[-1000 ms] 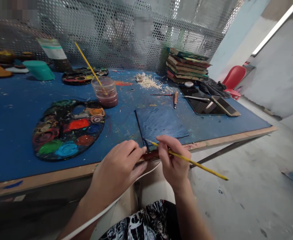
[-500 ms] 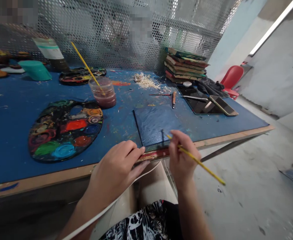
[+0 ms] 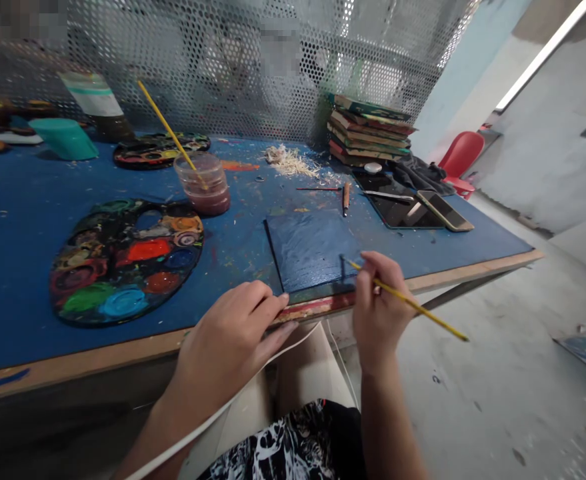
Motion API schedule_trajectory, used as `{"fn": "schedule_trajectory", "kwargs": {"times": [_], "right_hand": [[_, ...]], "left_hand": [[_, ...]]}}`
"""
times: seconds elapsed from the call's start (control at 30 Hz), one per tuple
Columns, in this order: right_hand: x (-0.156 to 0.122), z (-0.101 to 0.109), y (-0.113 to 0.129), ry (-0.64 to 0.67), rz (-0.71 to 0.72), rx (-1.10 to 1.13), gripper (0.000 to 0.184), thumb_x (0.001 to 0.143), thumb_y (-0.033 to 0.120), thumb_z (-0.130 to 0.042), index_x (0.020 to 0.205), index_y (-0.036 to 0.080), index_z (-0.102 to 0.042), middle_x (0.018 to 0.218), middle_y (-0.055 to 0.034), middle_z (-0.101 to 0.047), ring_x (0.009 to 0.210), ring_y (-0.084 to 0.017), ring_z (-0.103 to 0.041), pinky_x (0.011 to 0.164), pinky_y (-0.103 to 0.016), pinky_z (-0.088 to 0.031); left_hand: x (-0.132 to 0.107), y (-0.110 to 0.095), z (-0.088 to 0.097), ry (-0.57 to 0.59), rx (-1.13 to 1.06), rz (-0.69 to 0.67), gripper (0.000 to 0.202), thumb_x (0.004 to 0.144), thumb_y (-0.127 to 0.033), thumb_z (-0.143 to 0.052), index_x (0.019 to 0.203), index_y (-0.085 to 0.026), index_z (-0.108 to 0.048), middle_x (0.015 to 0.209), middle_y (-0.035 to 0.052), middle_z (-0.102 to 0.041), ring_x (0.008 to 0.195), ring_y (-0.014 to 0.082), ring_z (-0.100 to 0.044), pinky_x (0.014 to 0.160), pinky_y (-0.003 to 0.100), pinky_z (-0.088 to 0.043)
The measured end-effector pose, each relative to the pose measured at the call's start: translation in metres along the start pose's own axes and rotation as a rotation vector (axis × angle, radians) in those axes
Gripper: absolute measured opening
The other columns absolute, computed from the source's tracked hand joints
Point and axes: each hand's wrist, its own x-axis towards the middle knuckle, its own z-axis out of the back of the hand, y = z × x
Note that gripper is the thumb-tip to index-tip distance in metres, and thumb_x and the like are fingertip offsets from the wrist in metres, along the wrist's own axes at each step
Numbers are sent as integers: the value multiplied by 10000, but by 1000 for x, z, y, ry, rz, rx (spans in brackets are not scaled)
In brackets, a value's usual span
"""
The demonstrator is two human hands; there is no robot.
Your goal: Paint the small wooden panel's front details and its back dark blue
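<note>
A square panel covered in dark blue paint (image 3: 313, 250) lies at the front of the blue table. My right hand (image 3: 383, 307) grips a thin yellow-handled paintbrush (image 3: 430, 316) like a pen, its dark bristle tip at the panel's right side, near the front. Whether the bristles touch the surface I cannot tell. My left hand (image 3: 237, 327) is closed over the table edge (image 3: 317, 307), with the index fingertip at the panel's near left corner and the thumb below. Left of the panel rests a paint palette (image 3: 137, 267) with red, green, blue and orange wells.
Behind the palette stands a cup of murky water (image 3: 207, 193) holding a yellow brush. Wood shavings (image 3: 293, 162), a wooden-handled tool (image 3: 346, 199), a tablet (image 3: 397, 207), a phone (image 3: 445, 211) and stacked boards (image 3: 367, 130) lie farther back. A white cable (image 3: 213, 419) crosses my left arm.
My right hand has moved right with the paintbrush, so the bristle tip is now closer to the panel's right edge. My left hand keeps its place; the view has shifted slightly.
</note>
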Motion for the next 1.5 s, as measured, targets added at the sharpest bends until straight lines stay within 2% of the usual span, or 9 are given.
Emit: {"fn": "schedule_trajectory", "kwargs": {"times": [0.1, 0.2, 0.37, 0.47, 0.73, 0.9, 1.1, 1.33, 1.5], "right_hand": [[-12, -12, 25, 215, 136, 197, 186, 909, 147, -517, 1030, 210, -643, 813, -12, -689, 676, -106, -620, 642, -233, -505], [-12, -15, 30, 302, 111, 325, 189, 904, 145, -526, 1031, 215, -647, 835, -6, -700, 701, -102, -634, 660, -228, -516], [7, 5, -12, -4, -119, 64, 176, 907, 180, -515, 962, 199, -681, 864, -17, -697, 757, -119, -655, 687, -251, -506], [8, 14, -24, -131, -133, -76, 173, 907, 187, -515, 955, 192, -681, 841, -23, -688, 756, -127, -654, 685, -261, -497], [-36, 9, 9, 190, 180, 291, 288, 875, 115, -554, 1129, 232, -622, 782, 1, -658, 663, -115, -621, 587, -252, -518], [-41, 10, -6, -204, 54, 52, 343, 846, 29, -543, 1084, 244, -664, 824, -10, -674, 753, -138, -654, 683, -281, -537], [-66, 2, 14, 65, 260, 288, 433, 847, 76, -575, 1240, 257, -594, 780, -2, -635, 649, -120, -589, 534, -247, -500], [-47, 3, -2, -336, 119, 68, 379, 825, -14, -537, 1113, 192, -673, 737, -5, -613, 667, -120, -604, 561, -233, -503], [-52, 4, 1, -154, 150, 231, 368, 838, 16, -544, 1140, 200, -644, 794, -8, -658, 682, -118, -632, 578, -245, -542]], "left_hand": [[0, -1, 0, 57, -42, 43, 135, 933, -276, -523, 932, -172, -609, 845, 36, -585, 781, 192, -563, 692, 343, -494], [-1, 0, 0, 69, -49, 49, 108, 913, -263, -556, 927, -171, -611, 846, 40, -578, 790, 199, -562, 695, 348, -494], [-1, 2, -1, 15, -17, 10, 190, 919, -311, -558, 1007, -154, -619, 870, 44, -583, 787, 205, -565, 685, 350, -485], [-1, 1, 0, 11, -9, 7, 196, 936, -308, -529, 1002, -146, -619, 866, 41, -579, 775, 196, -563, 682, 342, -484], [-1, 1, -1, 9, 0, -4, 227, 961, -341, -479, 966, -160, -615, 851, 40, -573, 764, 195, -561, 667, 344, -491], [0, 1, 0, -9, 6, -1, 232, 950, -345, -506, 1009, -152, -620, 865, 44, -588, 768, 194, -571, 673, 342, -492], [-1, 1, 1, 46, -17, 21, 262, 971, -347, -453, 966, -159, -637, 851, 45, -594, 771, 196, -567, 685, 349, -502], [-1, 2, -1, 4, 18, -9, 244, 963, -325, -474, 980, -148, -642, 847, 44, -589, 751, 188, -569, 672, 342, -508], [3, 2, 1, 18, 41, -9, 275, 981, -306, -426, 927, -160, -653, 825, 48, -604, 751, 187, -577, 666, 336, -516]]}}
